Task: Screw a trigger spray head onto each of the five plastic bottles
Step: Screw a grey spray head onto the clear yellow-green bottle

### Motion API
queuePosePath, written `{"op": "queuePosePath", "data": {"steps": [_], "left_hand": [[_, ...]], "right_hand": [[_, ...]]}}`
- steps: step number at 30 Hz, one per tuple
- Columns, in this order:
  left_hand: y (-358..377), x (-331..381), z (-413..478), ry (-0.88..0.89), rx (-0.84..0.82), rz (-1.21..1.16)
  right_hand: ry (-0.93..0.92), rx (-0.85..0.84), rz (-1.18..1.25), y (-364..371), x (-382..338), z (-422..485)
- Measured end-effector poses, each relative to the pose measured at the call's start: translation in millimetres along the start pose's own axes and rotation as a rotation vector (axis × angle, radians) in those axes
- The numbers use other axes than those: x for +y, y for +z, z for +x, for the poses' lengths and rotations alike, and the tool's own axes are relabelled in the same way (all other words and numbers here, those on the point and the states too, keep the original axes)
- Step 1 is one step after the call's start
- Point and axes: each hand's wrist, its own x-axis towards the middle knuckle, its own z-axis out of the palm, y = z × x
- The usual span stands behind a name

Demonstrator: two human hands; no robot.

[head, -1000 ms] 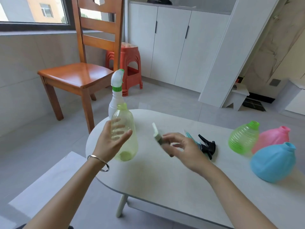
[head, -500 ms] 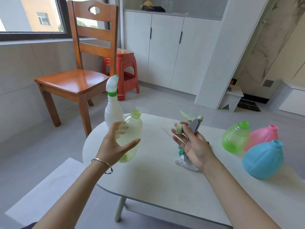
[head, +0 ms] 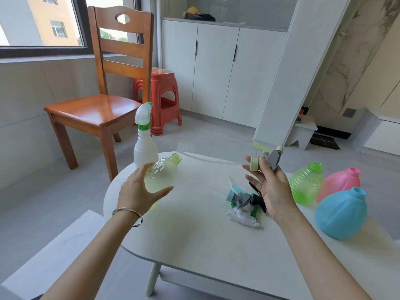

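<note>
Pale yellow-green bottle [head: 161,177], clear, tilted, threaded neck uncapped.

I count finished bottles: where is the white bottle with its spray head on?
Head view: the white bottle stands upright at the far left edge of the table, just behind the yellow bottle in the left hand.

The yellow bottle [head: 161,177], stood upright on the worktop [head: 194,230] a second ago, has been lifted by the left hand [head: 136,191] and tipped, so that its open neck is now pointed up and to the right. The right hand [head: 272,189], earlier held palm down over the loose heads [head: 244,204], has been turned palm up and raised. A spray head [head: 269,156] has been carried up with it and is gripped above the worktop, and the loose heads have been uncovered.
</note>
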Motion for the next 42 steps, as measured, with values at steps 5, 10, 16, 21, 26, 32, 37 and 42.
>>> {"op": "queuePosePath", "data": {"steps": [5, 10, 16, 21, 26, 32, 37, 42], "left_hand": [[3, 0, -1, -0.008, -0.007, 0.004], [4, 1, -3, 0.015, -0.055, 0.044], [0, 0, -2, 0.105, -0.116, 0.176], [3, 19, -10, 0.237, -0.285, 0.157], [7, 41, -15, 0.300, -0.324, 0.075], [7, 46, -16, 0.331, -0.285, -0.009], [6, 48, -16, 0.306, -0.410, -0.043], [1, 53, -18, 0.212, -0.587, -0.160]], "right_hand": [[-0.019, 0.022, -0.071, -2, 0, 0], [-0.055, 0.012, -0.179, -2, -3, -2], [-0.075, -0.018, -0.180, -5, -10, -2], [0.017, -0.091, -0.148, 4, -4, -8], [-0.050, -0.199, -0.300, 25, 5, -21], [-0.050, -0.218, -0.229, 27, 4, -22], [0.004, -0.317, -0.316, 18, 0, -22], [0.108, -0.472, -0.344, 6, -11, -21]]}}
